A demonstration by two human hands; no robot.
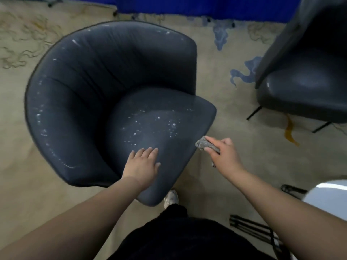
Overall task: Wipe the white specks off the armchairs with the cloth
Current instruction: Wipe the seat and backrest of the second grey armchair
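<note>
A dark grey armchair (90, 94) stands in the middle of the view. White specks (159, 124) are scattered over its seat, and more dot its left arm and back rim. My left hand (141, 164) rests flat on the seat's front part, fingers straight. My right hand (223, 154) grips a crumpled grey cloth (203, 144) just off the seat's right front edge, above the floor. A second dark armchair (304, 81) stands at the upper right, with a few pale specks near its left edge.
Beige carpet (216, 76) with blue and yellow patterns lies all around. A blue curtain (187, 4) runs along the back. A white rounded object (328, 197) and black tripod legs (251, 226) sit at the lower right. My shoe (170, 198) shows beneath the seat's front.
</note>
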